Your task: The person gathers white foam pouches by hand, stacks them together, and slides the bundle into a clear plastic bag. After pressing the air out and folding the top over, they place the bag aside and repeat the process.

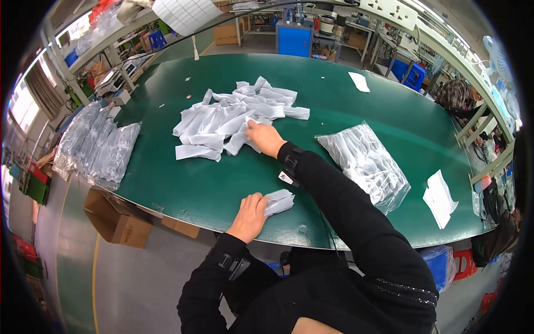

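Note:
A loose pile of narrow white translucent packets (pixel 214 119) lies on the green tabletop, left of centre. My right hand (pixel 265 137) reaches to the pile's near right side, its fingers closed on the end of one packet. Close to the near table edge, my left hand (pixel 248 216) is wrapped round a small stack of the same packets (pixel 279 202). Its fingers hide the left end of that stack. What is inside the packets cannot be made out.
Clear plastic bags full of similar packets lie at the right (pixel 364 164) and the left (pixel 100 146). White papers rest at the far right (pixel 359 82) and near right (pixel 440 199). An open cardboard box (pixel 118 219) stands below the left edge. Metal shelf frames flank the table.

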Action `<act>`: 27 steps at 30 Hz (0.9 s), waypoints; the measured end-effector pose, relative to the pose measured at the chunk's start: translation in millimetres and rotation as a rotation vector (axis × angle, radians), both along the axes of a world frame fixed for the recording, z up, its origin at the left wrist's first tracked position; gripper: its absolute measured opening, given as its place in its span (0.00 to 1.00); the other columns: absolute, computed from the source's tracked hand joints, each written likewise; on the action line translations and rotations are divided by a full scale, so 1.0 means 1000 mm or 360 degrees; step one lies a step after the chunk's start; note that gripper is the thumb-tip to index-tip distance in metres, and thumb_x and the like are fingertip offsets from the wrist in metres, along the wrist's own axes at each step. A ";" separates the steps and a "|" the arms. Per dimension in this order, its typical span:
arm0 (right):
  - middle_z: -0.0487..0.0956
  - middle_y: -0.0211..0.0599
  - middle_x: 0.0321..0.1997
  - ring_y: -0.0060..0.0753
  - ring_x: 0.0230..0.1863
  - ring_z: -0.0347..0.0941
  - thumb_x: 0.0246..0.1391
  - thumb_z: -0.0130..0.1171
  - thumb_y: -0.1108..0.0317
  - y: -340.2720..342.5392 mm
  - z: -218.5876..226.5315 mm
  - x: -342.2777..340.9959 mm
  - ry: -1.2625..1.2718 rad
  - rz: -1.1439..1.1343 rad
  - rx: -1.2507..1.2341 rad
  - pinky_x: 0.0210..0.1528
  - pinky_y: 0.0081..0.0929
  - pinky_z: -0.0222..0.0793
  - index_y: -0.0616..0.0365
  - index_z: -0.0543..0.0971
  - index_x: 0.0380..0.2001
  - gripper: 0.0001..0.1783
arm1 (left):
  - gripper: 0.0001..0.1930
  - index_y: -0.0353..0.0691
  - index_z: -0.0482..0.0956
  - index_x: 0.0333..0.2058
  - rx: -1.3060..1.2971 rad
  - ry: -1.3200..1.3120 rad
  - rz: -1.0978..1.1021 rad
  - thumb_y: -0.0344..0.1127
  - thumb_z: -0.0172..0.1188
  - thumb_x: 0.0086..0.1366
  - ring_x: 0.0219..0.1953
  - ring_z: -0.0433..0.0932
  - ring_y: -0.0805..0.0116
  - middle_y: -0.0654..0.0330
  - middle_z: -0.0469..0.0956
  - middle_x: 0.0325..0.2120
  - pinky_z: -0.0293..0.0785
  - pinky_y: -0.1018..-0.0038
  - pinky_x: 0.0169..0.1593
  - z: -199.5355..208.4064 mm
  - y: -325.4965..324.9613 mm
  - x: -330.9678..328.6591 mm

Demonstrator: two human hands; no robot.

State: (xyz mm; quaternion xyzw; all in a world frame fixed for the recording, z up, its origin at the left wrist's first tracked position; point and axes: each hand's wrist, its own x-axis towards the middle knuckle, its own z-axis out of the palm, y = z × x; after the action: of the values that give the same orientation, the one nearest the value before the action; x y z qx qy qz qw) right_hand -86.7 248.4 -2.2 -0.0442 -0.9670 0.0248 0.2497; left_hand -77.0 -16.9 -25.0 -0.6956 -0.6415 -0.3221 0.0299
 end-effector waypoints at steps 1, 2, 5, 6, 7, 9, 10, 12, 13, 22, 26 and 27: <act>0.71 0.50 0.43 0.52 0.36 0.74 0.46 0.63 0.68 0.003 -0.004 0.001 -0.0047 -0.0035 -0.0003 0.41 0.45 0.72 0.57 0.78 0.36 0.12 | 0.21 0.35 0.72 0.43 0.0009 0.0000 -0.0003 0.22 0.64 0.47 0.46 0.69 0.48 0.48 0.68 0.43 0.67 0.59 0.49 0.002 0.001 0.001; 0.71 0.53 0.44 0.54 0.35 0.75 0.49 0.60 0.70 0.008 -0.009 0.006 -0.0097 -0.0078 -0.0008 0.40 0.46 0.72 0.59 0.78 0.34 0.09 | 0.23 0.34 0.71 0.45 -0.0012 -0.0009 -0.0009 0.22 0.64 0.47 0.46 0.69 0.48 0.48 0.68 0.43 0.67 0.60 0.49 0.004 0.002 0.003; 0.72 0.53 0.42 0.54 0.36 0.75 0.51 0.57 0.71 -0.015 -0.012 0.037 -0.0208 -0.0097 -0.0157 0.41 0.47 0.72 0.60 0.77 0.33 0.07 | 0.27 0.33 0.70 0.49 -0.0077 -0.0061 0.0030 0.22 0.65 0.48 0.46 0.69 0.49 0.48 0.68 0.43 0.67 0.61 0.49 0.005 -0.009 0.004; 0.72 0.53 0.41 0.54 0.36 0.75 0.52 0.56 0.71 -0.020 -0.010 0.052 -0.0259 -0.0131 -0.0230 0.41 0.48 0.72 0.60 0.77 0.33 0.06 | 0.28 0.33 0.70 0.49 -0.0075 -0.0067 -0.0006 0.22 0.65 0.47 0.46 0.69 0.49 0.48 0.68 0.43 0.67 0.61 0.50 0.006 -0.010 0.004; 0.72 0.53 0.41 0.54 0.36 0.75 0.52 0.56 0.71 -0.025 -0.009 0.063 -0.0277 -0.0144 -0.0234 0.41 0.48 0.72 0.60 0.77 0.33 0.06 | 0.28 0.33 0.70 0.50 -0.0076 -0.0074 -0.0044 0.22 0.65 0.47 0.46 0.69 0.49 0.48 0.68 0.43 0.67 0.61 0.50 0.007 -0.011 0.004; 0.73 0.52 0.39 0.55 0.36 0.75 0.52 0.57 0.69 -0.034 -0.010 0.092 -0.0203 -0.0088 -0.0490 0.41 0.47 0.72 0.61 0.78 0.32 0.07 | 0.29 0.33 0.70 0.50 -0.0092 -0.0113 -0.0114 0.22 0.65 0.46 0.46 0.69 0.49 0.48 0.67 0.43 0.67 0.61 0.50 0.010 -0.009 0.009; 0.73 0.52 0.38 0.55 0.36 0.74 0.52 0.57 0.68 -0.041 -0.008 0.107 -0.0164 -0.0066 -0.0625 0.41 0.47 0.72 0.61 0.78 0.32 0.08 | 0.29 0.33 0.70 0.50 -0.0087 -0.0112 -0.0157 0.22 0.65 0.46 0.46 0.69 0.49 0.48 0.68 0.43 0.67 0.61 0.50 0.012 -0.010 0.012; 0.74 0.50 0.36 0.53 0.37 0.74 0.50 0.60 0.66 -0.042 0.021 0.128 -0.0139 -0.0179 -0.0723 0.41 0.45 0.71 0.59 0.78 0.35 0.11 | 0.29 0.33 0.70 0.50 -0.0081 -0.0103 -0.0229 0.21 0.64 0.45 0.46 0.68 0.49 0.48 0.68 0.43 0.67 0.61 0.50 0.013 -0.011 0.014; 0.74 0.48 0.34 0.52 0.37 0.73 0.48 0.62 0.64 -0.036 0.032 0.138 -0.0082 -0.0278 -0.0789 0.41 0.43 0.70 0.58 0.78 0.38 0.14 | 0.29 0.33 0.70 0.50 -0.0093 -0.0114 -0.0254 0.21 0.64 0.45 0.46 0.68 0.49 0.48 0.68 0.43 0.67 0.61 0.50 0.014 -0.011 0.017; 0.76 0.46 0.40 0.51 0.42 0.74 0.45 0.66 0.56 -0.021 -0.001 0.200 -0.0638 -0.0377 -0.0497 0.43 0.44 0.71 0.56 0.77 0.41 0.22 | 0.28 0.38 0.74 0.48 -0.0033 -0.0181 -0.0409 0.24 0.67 0.43 0.52 0.66 0.45 0.48 0.67 0.46 0.64 0.56 0.55 0.024 -0.004 0.044; 0.76 0.47 0.40 0.51 0.40 0.74 0.43 0.67 0.55 -0.050 -0.001 0.198 -0.0542 -0.0053 -0.0684 0.43 0.44 0.70 0.56 0.77 0.39 0.22 | 0.27 0.41 0.76 0.46 0.0050 0.0057 -0.0252 0.28 0.70 0.42 0.54 0.63 0.43 0.48 0.65 0.49 0.62 0.52 0.56 0.038 -0.002 0.044; 0.76 0.47 0.39 0.52 0.39 0.74 0.43 0.67 0.55 -0.053 0.004 0.196 -0.0658 0.0066 -0.0723 0.42 0.44 0.71 0.56 0.77 0.37 0.21 | 0.27 0.43 0.76 0.46 0.0001 0.0108 -0.0214 0.30 0.71 0.42 0.54 0.63 0.44 0.48 0.65 0.50 0.62 0.52 0.56 0.037 -0.001 0.042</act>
State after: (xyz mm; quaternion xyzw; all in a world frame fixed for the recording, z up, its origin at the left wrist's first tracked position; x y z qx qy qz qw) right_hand 109.1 195.4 1.6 -0.0833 -0.9677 0.2359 0.0308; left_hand -35.2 -17.7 12.3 -0.7475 -0.5919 -0.2999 0.0301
